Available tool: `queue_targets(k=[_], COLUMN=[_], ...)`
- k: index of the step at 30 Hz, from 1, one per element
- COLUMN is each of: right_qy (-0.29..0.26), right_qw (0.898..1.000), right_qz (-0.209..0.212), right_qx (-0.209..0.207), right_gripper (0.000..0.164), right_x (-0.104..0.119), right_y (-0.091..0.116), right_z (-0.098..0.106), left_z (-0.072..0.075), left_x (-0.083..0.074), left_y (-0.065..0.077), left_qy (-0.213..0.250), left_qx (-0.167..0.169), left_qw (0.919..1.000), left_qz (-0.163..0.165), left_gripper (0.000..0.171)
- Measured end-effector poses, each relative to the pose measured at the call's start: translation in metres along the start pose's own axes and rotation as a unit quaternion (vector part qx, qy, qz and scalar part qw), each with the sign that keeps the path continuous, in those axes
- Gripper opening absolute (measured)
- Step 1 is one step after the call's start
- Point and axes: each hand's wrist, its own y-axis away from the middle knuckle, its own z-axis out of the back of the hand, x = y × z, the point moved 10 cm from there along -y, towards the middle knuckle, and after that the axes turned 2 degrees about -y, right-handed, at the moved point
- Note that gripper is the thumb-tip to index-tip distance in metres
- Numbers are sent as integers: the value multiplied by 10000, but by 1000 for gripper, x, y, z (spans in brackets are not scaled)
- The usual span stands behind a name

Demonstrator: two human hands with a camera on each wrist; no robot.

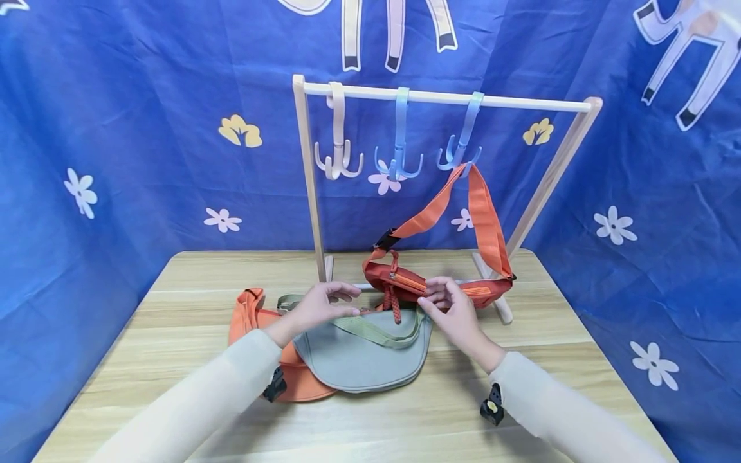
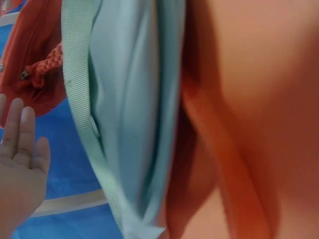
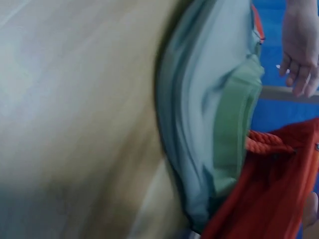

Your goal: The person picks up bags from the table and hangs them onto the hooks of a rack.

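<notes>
Hanging from the right-hand blue hook [image 1: 467,125], a red bag [image 1: 492,296] dangles by its orange strap [image 1: 489,222] towards the back right corner of the tabletop [image 1: 179,315]. Two more bags lie nearer the back edge than the front: a grey bag [image 1: 370,366] with a green strap [image 1: 373,331] across it and, partly covered on its left side, an orange bag [image 1: 307,389]. That makes three bags; their insides do not show, so what they contain cannot be told. The right hand [image 1: 460,321] has bent fingers at the red bag; whether they grip or only touch it, I cannot tell. The left hand [image 1: 327,302] grasps nothing, its fingers loose above the grey bag. Three hooks, one pale [image 1: 338,122] and two blue, sit on one white bar [image 1: 428,96] between two wooden posts [image 1: 307,180]
</notes>
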Motion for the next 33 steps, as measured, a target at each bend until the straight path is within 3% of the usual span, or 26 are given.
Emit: queue_targets(k=[6,15,22,26,33], right_qy=[16,-28,-96,-90,123], right_qw=[9997,9967,9888,9837,9805], right_qz=[89,-76,-192,-250,-224], right_qx=[244,807,1474,1776,1950], right_gripper=[34,37,38,41,50], right_x=[-42,-58,-38,-39,-74], right_y=[7,16,23,25,29], right_z=[-19,-40,-55,-62,-74], left_z=[-15,-25,-30,-32,-34], left_x=[16,23,30,32,38], left_y=[-1,-2,-2,-2,0], left_qy=[28,-38,-441,-618,-910], left_qx=[161,379,531,601,673], left_qw=[9999,9992,9974,9962,9936], left_qz=[-25,-124,-186,-155,-6], left_gripper=[38,48,51,52,46])
